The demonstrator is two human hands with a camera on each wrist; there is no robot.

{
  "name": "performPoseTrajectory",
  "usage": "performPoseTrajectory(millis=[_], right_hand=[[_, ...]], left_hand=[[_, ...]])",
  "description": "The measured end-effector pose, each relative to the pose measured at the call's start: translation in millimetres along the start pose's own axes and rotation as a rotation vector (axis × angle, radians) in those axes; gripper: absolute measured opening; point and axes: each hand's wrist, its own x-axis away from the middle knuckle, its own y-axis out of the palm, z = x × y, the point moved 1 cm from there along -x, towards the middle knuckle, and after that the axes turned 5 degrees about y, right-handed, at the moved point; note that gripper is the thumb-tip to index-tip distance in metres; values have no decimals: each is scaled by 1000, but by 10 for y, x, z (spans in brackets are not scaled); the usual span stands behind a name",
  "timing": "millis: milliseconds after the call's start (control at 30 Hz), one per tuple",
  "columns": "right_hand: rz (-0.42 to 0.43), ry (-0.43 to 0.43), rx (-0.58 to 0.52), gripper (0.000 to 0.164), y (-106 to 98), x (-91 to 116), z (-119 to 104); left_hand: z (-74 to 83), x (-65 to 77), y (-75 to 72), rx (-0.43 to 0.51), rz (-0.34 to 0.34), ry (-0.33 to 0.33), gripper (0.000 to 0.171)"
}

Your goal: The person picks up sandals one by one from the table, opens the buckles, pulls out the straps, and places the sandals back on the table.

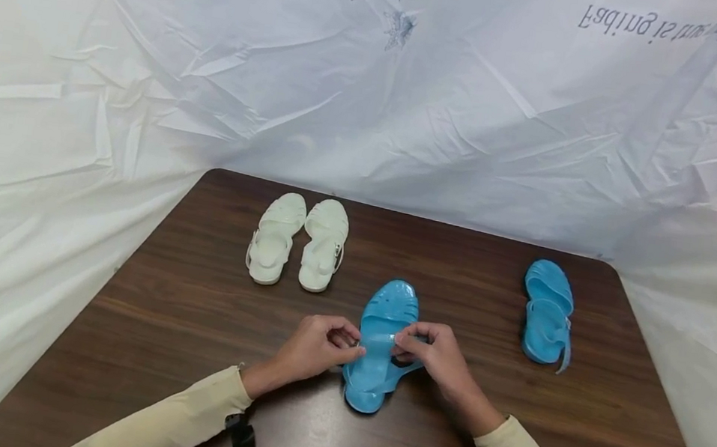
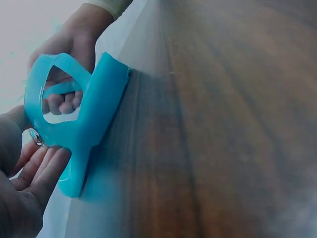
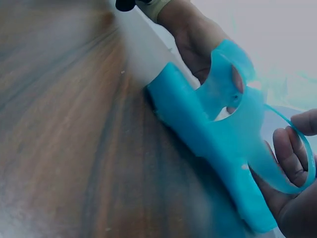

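Note:
A blue sandal (image 1: 392, 300) lies on the table with its toe pointing away from me. My left hand (image 1: 315, 345) is at its left side, where the thumb and fingers pinch the small metal buckle (image 2: 35, 137). On the other side my right hand (image 1: 439, 355) pinches the free end of the ankle strap (image 3: 309, 158), which curves out in a loop from the sandal. In the right wrist view the left hand (image 3: 198, 37) is partly hidden behind the sandal's heel straps.
A pair of white sandals (image 1: 270, 242) stands further back on the left of the brown table (image 1: 184, 306). At the right lies a second blue sandal (image 1: 546, 320), its strap hanging loose. White printed sheeting (image 1: 345, 116) surrounds the table's back and sides.

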Motion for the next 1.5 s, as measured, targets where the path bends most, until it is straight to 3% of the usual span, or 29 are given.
performPoseTrajectory(millis=[233, 367, 567, 800, 933, 1100, 1267, 1500], right_hand=[[6, -40, 15, 25, 25, 1, -129], [-2, -59, 31, 23, 54, -15, -175], [-32, -106, 82, 24, 112, -50, -206], [-29, -144, 128, 29, 86, -22, -144], [-18, -163, 147, 33, 57, 5, -80], [39, -148, 197, 31, 24, 53, -42], [108, -87, 259, 28, -15, 107, -4], [67, 40, 313, 40, -39, 155, 65]], left_hand=[[51, -79, -78, -8, -12, -22, 34], [114, -124, -103, -77, -42, 19, 44], [169, -166, -97, -91, -82, 105, 34], [155, -102, -184, -76, -11, 181, 27], [101, -30, -232, -72, -5, 148, 24], [52, 65, -250, -49, -48, 68, 18], [12, 106, -223, -45, -120, -23, 18], [-26, 114, -171, -65, -211, -125, 20]])
